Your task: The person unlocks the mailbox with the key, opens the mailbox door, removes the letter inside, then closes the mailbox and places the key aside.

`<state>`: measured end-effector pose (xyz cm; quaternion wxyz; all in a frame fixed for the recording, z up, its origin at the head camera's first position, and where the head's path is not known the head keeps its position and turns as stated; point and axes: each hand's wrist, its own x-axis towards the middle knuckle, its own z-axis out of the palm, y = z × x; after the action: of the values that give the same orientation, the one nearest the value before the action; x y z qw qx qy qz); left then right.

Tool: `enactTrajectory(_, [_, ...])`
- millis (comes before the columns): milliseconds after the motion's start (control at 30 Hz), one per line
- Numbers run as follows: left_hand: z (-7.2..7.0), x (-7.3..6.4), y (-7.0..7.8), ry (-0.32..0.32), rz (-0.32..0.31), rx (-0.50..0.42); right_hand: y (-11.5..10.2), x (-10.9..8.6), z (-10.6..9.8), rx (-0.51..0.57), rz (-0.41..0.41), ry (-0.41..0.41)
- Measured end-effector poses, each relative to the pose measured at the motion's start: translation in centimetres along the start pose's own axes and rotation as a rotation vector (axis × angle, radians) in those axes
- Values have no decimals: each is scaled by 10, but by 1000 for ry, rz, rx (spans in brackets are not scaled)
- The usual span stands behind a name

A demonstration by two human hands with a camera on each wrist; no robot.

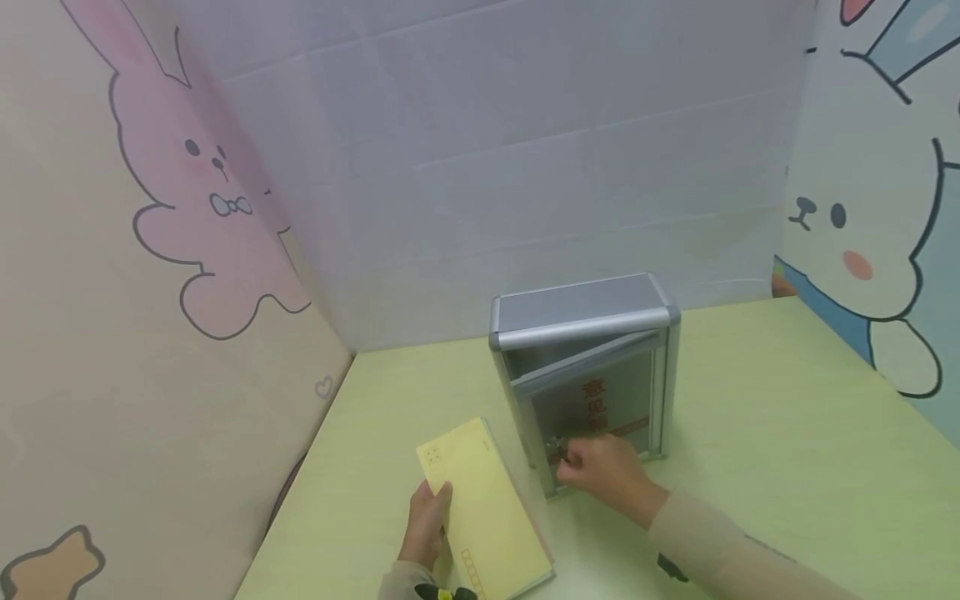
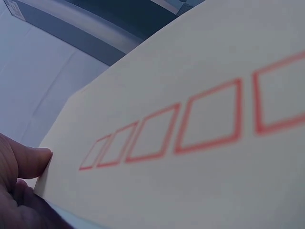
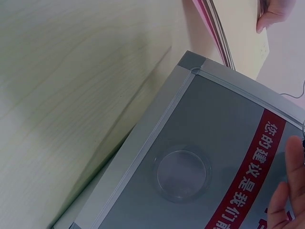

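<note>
In the head view my left hand (image 1: 426, 523) grips a stack of yellowish envelopes (image 1: 487, 508), thumb on the front and fingers behind. Red postcode squares line the top envelope (image 2: 157, 129) in the left wrist view. A grey metal suggestion box (image 1: 585, 310) stands right of the stack, its front door (image 1: 600, 392) tilted ajar at the top. At the door's left side, my right hand (image 1: 607, 471) pinches a small key (image 1: 557, 447) at the lock. The right wrist view has the fingers (image 3: 294, 162) over the door panel, beside its red lettered band (image 3: 252, 167).
A round clear disc (image 3: 182, 174) sits on the door panel. All this stands on a pale wooden table (image 1: 750, 400). A white sheet (image 1: 525, 167) hangs behind it, and cartoon-printed walls (image 1: 75, 333) rise on both sides.
</note>
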<state>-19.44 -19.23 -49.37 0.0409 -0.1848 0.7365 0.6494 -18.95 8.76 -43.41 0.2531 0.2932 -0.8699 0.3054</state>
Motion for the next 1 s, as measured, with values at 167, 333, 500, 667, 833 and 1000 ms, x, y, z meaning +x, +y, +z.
enactTrajectory(167, [0,5,0,-7,-2,2,0,1,1,-12,-6,2])
enactTrajectory(333, [2,9,-2,4,-16,-7,1,3,2,-13,-2,0])
enactTrajectory(500, [2,12,-2,12,-28,-9,1,5,4,-34,-32,43])
enactTrajectory(667, [1,17,-6,28,-46,-3,2,7,7,-58,-45,72])
enactTrajectory(833, [-1,21,-14,29,-81,10,1,5,11,-62,-38,59])
enactTrajectory(1000, [-2,25,-18,30,-115,29,0,5,13,-59,-34,88])
